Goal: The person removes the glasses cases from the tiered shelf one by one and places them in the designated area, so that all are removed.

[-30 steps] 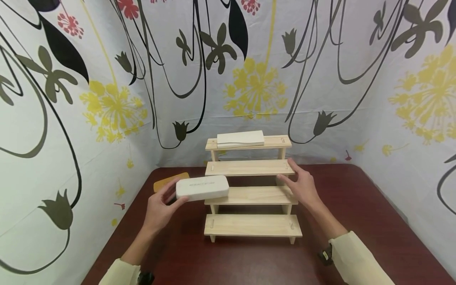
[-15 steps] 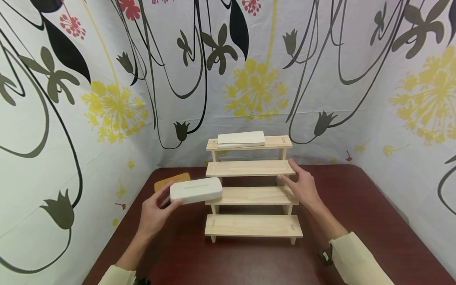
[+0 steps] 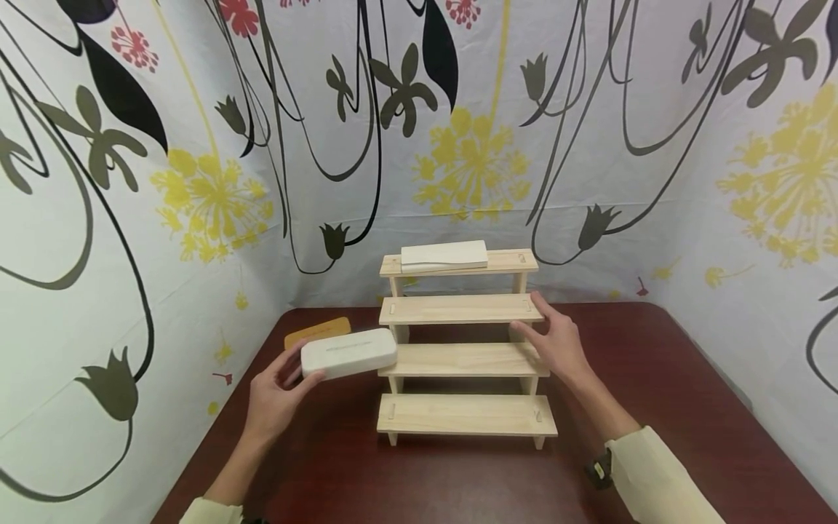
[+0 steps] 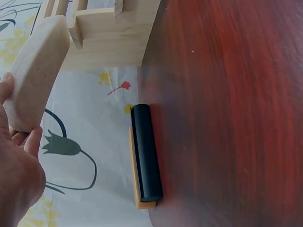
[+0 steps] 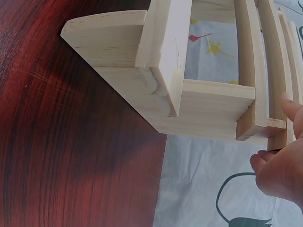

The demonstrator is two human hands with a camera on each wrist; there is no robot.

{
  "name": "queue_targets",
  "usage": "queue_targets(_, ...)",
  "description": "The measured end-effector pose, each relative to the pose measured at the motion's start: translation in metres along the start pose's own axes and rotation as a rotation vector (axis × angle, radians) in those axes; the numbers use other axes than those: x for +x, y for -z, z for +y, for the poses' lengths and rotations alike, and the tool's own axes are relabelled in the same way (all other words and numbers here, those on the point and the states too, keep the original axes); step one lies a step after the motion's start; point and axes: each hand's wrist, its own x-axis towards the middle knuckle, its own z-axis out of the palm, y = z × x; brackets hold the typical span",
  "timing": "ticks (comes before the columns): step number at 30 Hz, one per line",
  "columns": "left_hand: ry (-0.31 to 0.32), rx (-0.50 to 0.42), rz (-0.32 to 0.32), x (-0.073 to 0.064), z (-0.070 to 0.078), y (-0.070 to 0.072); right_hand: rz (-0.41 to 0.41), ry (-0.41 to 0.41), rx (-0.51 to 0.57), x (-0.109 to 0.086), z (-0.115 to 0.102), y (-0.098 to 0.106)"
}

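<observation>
Floral-print cloth walls surround a dark red tabletop (image 3: 655, 378). Wooden stepped shelf (image 3: 463, 342) stands at centre, four tiers. Left hand (image 3: 273, 400) at 9 o'clock of the shelf, fingers curled round one end of a white case (image 3: 349, 353), held in the air just beside the left end of the third tier down, not resting on it. Right hand (image 3: 556, 342) at 3 o'clock, fingers relaxed and straight, touching the shelf's right side near the second and third tiers, gripping nothing. Second white case (image 3: 444, 255) lies flat on the top tier. Orange-and-black case (image 4: 146, 153) lies on the tabletop at 10 o'clock, near the cloth wall.

Risk: the case is gripped only at one end, so it could tip or slip out; bumping the tier edge could shift the light shelf or jolt the top case off.

Writing: faint embossed line on the held case's lid, too small to read.
</observation>
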Motion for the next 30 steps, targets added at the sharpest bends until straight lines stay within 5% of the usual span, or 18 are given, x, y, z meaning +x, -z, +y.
queue_targets(30, 0.026, 0.033, 0.043, -0.002, -0.017, 0.014, -0.008, 0.000, 0.008, 0.001, 0.000, 0.000)
